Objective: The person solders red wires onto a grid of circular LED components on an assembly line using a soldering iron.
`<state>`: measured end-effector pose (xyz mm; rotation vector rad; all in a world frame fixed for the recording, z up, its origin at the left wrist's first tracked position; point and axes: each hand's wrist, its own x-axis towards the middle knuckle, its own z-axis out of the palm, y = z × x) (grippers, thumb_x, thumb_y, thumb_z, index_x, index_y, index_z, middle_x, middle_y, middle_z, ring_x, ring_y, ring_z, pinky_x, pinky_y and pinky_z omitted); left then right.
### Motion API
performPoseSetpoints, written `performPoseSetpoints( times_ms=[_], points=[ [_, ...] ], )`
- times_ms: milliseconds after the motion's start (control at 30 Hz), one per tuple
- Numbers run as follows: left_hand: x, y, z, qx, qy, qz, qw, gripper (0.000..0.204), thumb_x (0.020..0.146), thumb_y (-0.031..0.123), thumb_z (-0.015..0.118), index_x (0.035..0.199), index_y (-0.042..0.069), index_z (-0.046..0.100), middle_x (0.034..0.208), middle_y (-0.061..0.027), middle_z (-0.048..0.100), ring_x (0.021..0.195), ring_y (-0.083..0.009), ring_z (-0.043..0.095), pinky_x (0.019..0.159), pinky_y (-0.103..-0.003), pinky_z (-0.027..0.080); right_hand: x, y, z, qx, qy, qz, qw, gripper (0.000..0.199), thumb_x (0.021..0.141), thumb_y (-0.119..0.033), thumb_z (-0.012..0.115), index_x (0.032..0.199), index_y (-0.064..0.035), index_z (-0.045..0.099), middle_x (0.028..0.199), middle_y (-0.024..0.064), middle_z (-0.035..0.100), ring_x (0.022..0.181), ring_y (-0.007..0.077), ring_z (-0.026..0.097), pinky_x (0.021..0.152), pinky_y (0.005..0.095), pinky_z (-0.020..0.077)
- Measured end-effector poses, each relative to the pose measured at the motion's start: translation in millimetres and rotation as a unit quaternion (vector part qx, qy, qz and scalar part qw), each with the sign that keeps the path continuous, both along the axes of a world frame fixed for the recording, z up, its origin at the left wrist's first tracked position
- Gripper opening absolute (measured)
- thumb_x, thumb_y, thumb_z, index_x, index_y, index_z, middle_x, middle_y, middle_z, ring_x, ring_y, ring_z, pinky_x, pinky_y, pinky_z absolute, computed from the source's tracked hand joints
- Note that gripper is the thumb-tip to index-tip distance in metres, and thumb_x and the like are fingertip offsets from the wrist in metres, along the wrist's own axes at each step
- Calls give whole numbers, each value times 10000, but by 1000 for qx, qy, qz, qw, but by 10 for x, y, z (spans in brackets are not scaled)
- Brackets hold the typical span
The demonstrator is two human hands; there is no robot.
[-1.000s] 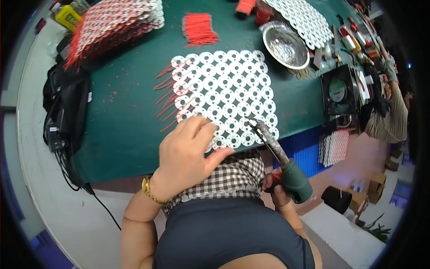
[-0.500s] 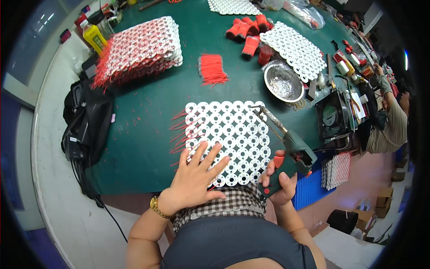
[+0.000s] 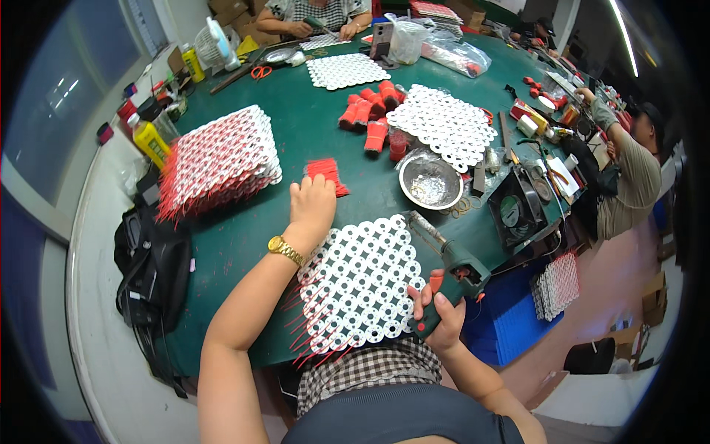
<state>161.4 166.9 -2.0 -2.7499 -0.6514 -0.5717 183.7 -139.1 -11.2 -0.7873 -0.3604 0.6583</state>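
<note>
My left hand, a gold watch on its wrist, reaches past the far edge of the white panel of round circuit boards. Its fingers are bent and pressed together at the near-left edge of a flat pile of cut red wires; the fingertips are partly hidden. My right hand is wrapped round the handle of a dark green soldering gun with a red trigger. Its metal tip lies over the panel's far right corner. Red wires stick out along the panel's left side. The panel lies by the table's near edge.
At left stands a stack of panels with red wires, beside a black bag. A metal bowl, red wire bundles and a bare panel lie beyond. Co-workers sit at the far side and right.
My left hand has left the panel and gone forward to the red wire pile. The soldering gun stays in my right hand. The view has tilted up, and the panel appears turned.
</note>
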Motion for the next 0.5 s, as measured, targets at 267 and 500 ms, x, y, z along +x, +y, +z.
performPoseSetpoints(
  times_ms=[267,500],
  points=[
    [74,-3,-61,10,-26,-40,999,98,812,80,555,894,109,509,882,-63,517,884,-243,513,852,-426,368,36,-18,-27,-33,-82,31,996,455,913,-137,542,1317,-29,363,836,68,527,682,152,590,899,423,473],
    [-5,65,-129,-23,-81,-50,995,177,824,115,628,993,105,575,891,-55,519,911,-240,518,896,-436,355,-25,-11,11,-86,-91,44,991,484,882,-187,594,1277,-21,370,840,78,539,666,167,598,826,383,491]
  ],
)
